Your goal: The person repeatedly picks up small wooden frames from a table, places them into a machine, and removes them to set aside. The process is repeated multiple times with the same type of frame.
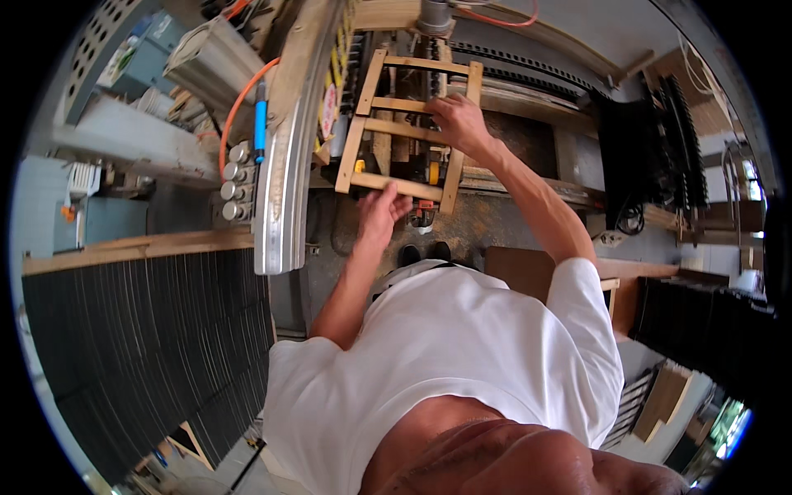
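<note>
A light wooden frame (400, 129) with narrow side rails and several cross slats lies over the machine in front of me. Its left side rail shows a break near the middle, and I cannot tell whether it is one piece or two frames end to end. My left hand (383, 216) is closed on the near slat, its fingers at the slat's underside and front edge. Farther off, my right hand (459, 122) grips the frame by its right side, at the end of the middle slats; its fingertips are partly hidden.
A metal-edged machine beam (280, 181) runs along my left, with a blue air gun (261, 124) and an orange hose (235, 115). Dark stacked strips (148, 346) stand at lower left. Black chain tracks (528, 64) and a black cover (620, 157) are at right.
</note>
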Demonstrator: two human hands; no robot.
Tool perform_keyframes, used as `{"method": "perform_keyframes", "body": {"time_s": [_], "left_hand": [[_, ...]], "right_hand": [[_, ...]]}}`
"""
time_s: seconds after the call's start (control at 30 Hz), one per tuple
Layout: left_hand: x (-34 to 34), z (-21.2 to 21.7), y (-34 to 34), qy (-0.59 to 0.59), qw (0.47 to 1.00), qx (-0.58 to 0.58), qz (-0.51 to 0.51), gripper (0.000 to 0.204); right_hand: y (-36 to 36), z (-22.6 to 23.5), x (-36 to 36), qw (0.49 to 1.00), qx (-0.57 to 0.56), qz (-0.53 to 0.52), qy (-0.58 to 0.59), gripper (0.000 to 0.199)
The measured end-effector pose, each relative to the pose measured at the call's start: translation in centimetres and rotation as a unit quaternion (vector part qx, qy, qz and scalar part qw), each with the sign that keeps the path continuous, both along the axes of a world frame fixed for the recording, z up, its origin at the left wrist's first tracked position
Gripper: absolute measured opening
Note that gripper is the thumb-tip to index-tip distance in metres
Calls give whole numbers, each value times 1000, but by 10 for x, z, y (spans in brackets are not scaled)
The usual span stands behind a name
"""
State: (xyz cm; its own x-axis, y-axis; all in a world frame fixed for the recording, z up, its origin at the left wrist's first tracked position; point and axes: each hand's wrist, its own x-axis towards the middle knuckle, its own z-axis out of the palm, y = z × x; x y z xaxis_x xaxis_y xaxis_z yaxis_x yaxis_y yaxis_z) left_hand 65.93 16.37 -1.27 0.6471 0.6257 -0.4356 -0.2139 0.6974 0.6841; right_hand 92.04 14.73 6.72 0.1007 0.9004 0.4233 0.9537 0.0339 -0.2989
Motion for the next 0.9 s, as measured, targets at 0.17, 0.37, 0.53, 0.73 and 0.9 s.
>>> {"method": "perform_keyframes", "body": {"time_s": [0.17,0.37,0.53,0.73,0.9], "left_hand": [[-61,1,-45,16,998,-7,54,24],[-92,-3,-100,54,987,-44,142,21],[-102,-15,-130,17,970,-97,224,18],[-115,-38,-150,55,946,-93,307,19],[-120,-55,-158,101,918,-114,367,25]], "right_hand": [[79,-37,8,998,11,47,-29,25],[112,-40,41,995,-11,29,-93,24],[138,-40,66,994,-25,19,-105,28],[146,-46,76,993,-22,38,-112,29],[149,-50,82,992,6,41,-123,29]]}}
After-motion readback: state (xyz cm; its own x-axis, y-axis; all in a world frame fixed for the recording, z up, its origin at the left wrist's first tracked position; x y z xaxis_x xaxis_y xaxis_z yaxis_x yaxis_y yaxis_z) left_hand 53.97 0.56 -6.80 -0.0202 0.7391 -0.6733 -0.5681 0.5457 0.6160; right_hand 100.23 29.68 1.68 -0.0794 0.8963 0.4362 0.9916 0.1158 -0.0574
